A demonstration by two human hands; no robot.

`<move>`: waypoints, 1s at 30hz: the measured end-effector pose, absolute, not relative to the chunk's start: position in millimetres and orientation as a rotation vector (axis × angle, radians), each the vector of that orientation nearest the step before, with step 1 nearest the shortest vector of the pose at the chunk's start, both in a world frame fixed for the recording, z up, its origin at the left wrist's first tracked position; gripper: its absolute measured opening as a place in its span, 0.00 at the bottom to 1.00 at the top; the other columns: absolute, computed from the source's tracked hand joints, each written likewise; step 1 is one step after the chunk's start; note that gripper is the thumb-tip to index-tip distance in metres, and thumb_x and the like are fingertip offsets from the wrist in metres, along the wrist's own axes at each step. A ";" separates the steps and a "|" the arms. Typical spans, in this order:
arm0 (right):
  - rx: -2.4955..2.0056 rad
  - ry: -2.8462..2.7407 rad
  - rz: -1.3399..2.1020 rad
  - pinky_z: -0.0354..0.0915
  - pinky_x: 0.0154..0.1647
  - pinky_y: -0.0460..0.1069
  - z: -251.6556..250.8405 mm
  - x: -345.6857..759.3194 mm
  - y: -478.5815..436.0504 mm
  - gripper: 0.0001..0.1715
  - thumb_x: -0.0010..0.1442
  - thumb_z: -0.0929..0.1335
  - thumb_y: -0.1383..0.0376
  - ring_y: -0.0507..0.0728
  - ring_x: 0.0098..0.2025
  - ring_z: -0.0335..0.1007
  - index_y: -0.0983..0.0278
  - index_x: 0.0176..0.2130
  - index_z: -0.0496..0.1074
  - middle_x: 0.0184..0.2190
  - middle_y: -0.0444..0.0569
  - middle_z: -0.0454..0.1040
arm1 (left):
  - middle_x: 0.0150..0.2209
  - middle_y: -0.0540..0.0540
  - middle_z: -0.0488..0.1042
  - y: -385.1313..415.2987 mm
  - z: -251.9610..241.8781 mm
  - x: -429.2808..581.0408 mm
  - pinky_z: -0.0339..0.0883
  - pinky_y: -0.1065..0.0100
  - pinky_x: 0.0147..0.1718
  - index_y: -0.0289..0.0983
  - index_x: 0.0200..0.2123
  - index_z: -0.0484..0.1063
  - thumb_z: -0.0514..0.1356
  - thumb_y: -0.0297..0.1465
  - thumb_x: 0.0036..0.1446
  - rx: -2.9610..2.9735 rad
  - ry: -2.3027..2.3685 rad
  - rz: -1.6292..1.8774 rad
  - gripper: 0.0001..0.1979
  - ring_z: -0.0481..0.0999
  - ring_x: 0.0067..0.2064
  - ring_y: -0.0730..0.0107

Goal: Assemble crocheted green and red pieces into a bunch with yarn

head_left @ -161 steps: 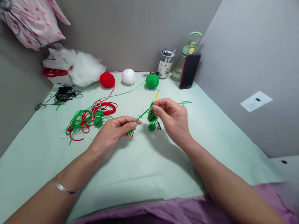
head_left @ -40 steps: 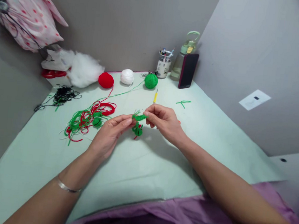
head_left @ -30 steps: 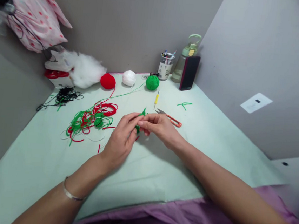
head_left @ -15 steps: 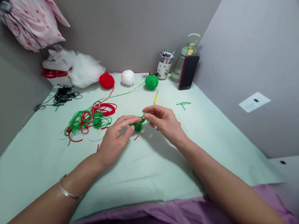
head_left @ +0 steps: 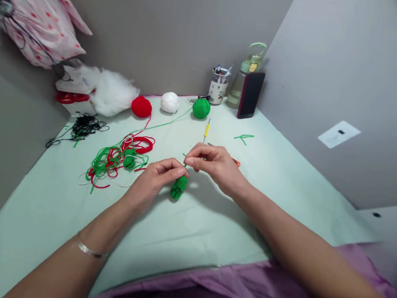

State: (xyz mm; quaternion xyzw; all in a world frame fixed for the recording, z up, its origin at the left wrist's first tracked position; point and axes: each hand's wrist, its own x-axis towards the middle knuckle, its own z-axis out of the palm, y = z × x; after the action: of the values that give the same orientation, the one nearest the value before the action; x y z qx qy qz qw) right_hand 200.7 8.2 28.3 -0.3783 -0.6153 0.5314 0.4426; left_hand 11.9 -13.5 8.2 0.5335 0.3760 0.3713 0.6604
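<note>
A small green crocheted piece point(head_left: 179, 188) with a dark mark near its lower end hangs just over the table, below my fingertips. My left hand point(head_left: 161, 176) is closed, thumb and fingers pinching the top of this piece where a strand comes out. My right hand point(head_left: 214, 164) is closed in a pinch on the green yarn strand point(head_left: 185, 165), just above the left fingertips. Partly hidden behind the right hand lies a tool with an orange handle point(head_left: 236, 162). Beyond that hand is a yellow-handled crochet hook point(head_left: 206, 130).
To the left lies a tangle of red and green yarn point(head_left: 113, 159), with black yarn point(head_left: 86, 126) behind. Red point(head_left: 141, 107), white point(head_left: 169, 102) and green point(head_left: 201, 108) yarn balls line the back. A pen cup point(head_left: 219, 87), bottle point(head_left: 237, 87) and phone point(head_left: 251, 96) stand right of them.
The green crocheted piece has turned and now hangs downward, nearer to me. My left fingers have closed from a flatter pose onto its top. The orange handle shows more.
</note>
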 end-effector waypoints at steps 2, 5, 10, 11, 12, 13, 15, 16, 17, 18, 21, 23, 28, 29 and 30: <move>-0.953 -1.410 1.342 0.61 0.32 0.46 28.5 207.1 12.9 0.11 0.51 0.76 0.59 0.49 0.27 0.62 0.64 0.28 0.76 0.25 0.42 0.71 | 0.28 0.49 0.72 -14.1 10.2 11.7 0.61 0.68 0.32 0.38 0.31 0.75 0.62 0.38 0.59 1.195 0.835 0.801 0.10 0.68 0.30 0.70; -0.951 -1.178 1.389 0.63 0.33 0.45 27.9 215.6 20.4 0.12 0.50 0.77 0.59 0.48 0.28 0.65 0.64 0.30 0.76 0.25 0.41 0.71 | 0.28 0.48 0.71 -14.2 11.3 12.0 0.60 0.68 0.32 0.37 0.30 0.75 0.62 0.37 0.59 1.203 0.820 0.775 0.10 0.67 0.31 0.71; -0.834 -1.052 1.680 0.68 0.38 0.46 25.4 213.9 20.9 0.14 0.52 0.77 0.58 0.50 0.33 0.72 0.63 0.31 0.74 0.30 0.43 0.76 | 0.30 0.48 0.72 -14.8 8.0 12.4 0.57 0.69 0.32 0.37 0.30 0.75 0.62 0.37 0.59 1.214 0.808 0.716 0.10 0.65 0.32 0.71; -0.816 -1.038 1.736 0.68 0.37 0.45 25.0 212.1 19.5 0.14 0.52 0.76 0.58 0.49 0.32 0.72 0.63 0.31 0.73 0.29 0.43 0.76 | 0.31 0.48 0.71 -15.1 7.1 12.8 0.57 0.69 0.32 0.37 0.31 0.74 0.62 0.36 0.59 1.213 0.805 0.712 0.09 0.65 0.33 0.71; -0.803 -1.019 1.778 0.68 0.36 0.45 24.6 210.5 18.2 0.14 0.53 0.76 0.58 0.49 0.31 0.72 0.64 0.31 0.73 0.27 0.42 0.75 | 0.32 0.48 0.71 -15.4 6.4 13.2 0.57 0.69 0.32 0.37 0.32 0.74 0.62 0.36 0.59 1.208 0.798 0.712 0.08 0.65 0.33 0.71; -0.791 -0.998 1.810 0.68 0.35 0.44 24.4 209.3 17.1 0.14 0.53 0.76 0.59 0.49 0.30 0.72 0.64 0.31 0.72 0.26 0.41 0.74 | 0.33 0.49 0.71 -15.6 5.9 13.6 0.57 0.69 0.32 0.37 0.34 0.74 0.62 0.35 0.59 1.197 0.787 0.712 0.07 0.65 0.33 0.72; -0.765 -0.952 1.850 0.68 0.33 0.43 24.5 208.3 15.7 0.13 0.54 0.76 0.60 0.48 0.29 0.70 0.65 0.31 0.72 0.25 0.40 0.72 | 0.35 0.49 0.71 -16.1 6.0 14.4 0.57 0.69 0.33 0.38 0.36 0.73 0.62 0.35 0.60 1.169 0.765 0.700 0.07 0.65 0.33 0.72; -0.752 -0.929 1.858 0.68 0.33 0.43 24.9 208.5 15.6 0.13 0.54 0.76 0.61 0.47 0.28 0.69 0.65 0.31 0.72 0.25 0.39 0.71 | 0.36 0.48 0.71 -16.4 6.6 14.6 0.58 0.69 0.33 0.38 0.37 0.73 0.62 0.36 0.60 1.150 0.756 0.694 0.07 0.66 0.33 0.72; -0.743 -0.911 1.860 0.67 0.32 0.42 25.3 208.9 15.6 0.12 0.55 0.76 0.61 0.46 0.27 0.68 0.65 0.31 0.72 0.25 0.39 0.71 | 0.36 0.48 0.72 -16.7 7.5 14.7 0.58 0.69 0.34 0.38 0.38 0.73 0.62 0.36 0.60 1.130 0.750 0.691 0.08 0.68 0.34 0.72; -0.740 -0.902 1.858 0.67 0.32 0.42 25.8 209.5 15.9 0.11 0.55 0.75 0.62 0.46 0.26 0.68 0.65 0.32 0.72 0.26 0.40 0.72 | 0.37 0.48 0.73 -16.9 8.5 14.6 0.59 0.69 0.35 0.39 0.40 0.73 0.61 0.37 0.61 1.109 0.744 0.695 0.09 0.69 0.36 0.71; -0.750 -0.892 1.831 0.68 0.33 0.43 26.7 211.4 17.1 0.11 0.54 0.76 0.64 0.45 0.27 0.68 0.65 0.35 0.72 0.31 0.42 0.75 | 0.40 0.46 0.74 -17.4 11.6 13.5 0.63 0.68 0.37 0.42 0.48 0.71 0.61 0.41 0.61 1.051 0.701 0.727 0.14 0.74 0.40 0.67; -0.752 -0.870 1.811 0.67 0.33 0.42 27.2 212.6 18.0 0.12 0.52 0.76 0.65 0.45 0.27 0.68 0.64 0.36 0.72 0.33 0.42 0.76 | 0.40 0.46 0.75 -17.3 13.2 12.5 0.64 0.67 0.37 0.43 0.51 0.70 0.63 0.40 0.59 1.022 0.686 0.744 0.18 0.75 0.40 0.66; -0.768 -0.850 1.750 0.59 0.23 0.39 30.3 215.5 18.2 0.12 0.51 0.76 0.67 0.43 0.24 0.63 0.65 0.36 0.73 0.33 0.42 0.77 | 0.38 0.47 0.76 -16.6 14.6 11.7 0.66 0.67 0.42 0.40 0.46 0.73 0.66 0.33 0.57 0.988 0.731 0.827 0.13 0.77 0.42 0.66; -0.768 -0.859 1.747 0.58 0.21 0.39 31.2 216.0 18.0 0.12 0.52 0.76 0.67 0.43 0.24 0.63 0.65 0.37 0.74 0.33 0.42 0.77 | 0.40 0.46 0.77 -16.5 14.6 11.9 0.66 0.66 0.44 0.40 0.46 0.73 0.65 0.34 0.58 0.993 0.730 0.829 0.12 0.77 0.44 0.65; -0.765 -0.869 1.749 0.57 0.20 0.39 32.0 216.5 17.8 0.13 0.52 0.76 0.68 0.43 0.24 0.63 0.64 0.39 0.75 0.34 0.42 0.76 | 0.43 0.45 0.78 -16.3 14.6 12.1 0.66 0.66 0.46 0.40 0.47 0.73 0.64 0.34 0.59 1.001 0.732 0.826 0.13 0.77 0.46 0.64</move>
State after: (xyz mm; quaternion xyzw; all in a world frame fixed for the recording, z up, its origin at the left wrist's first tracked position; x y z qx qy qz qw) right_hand 216.5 17.8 32.0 -0.3163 -0.3590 0.7228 0.4986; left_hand 12.1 -16.3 14.6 0.4554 0.3329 0.3760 0.7352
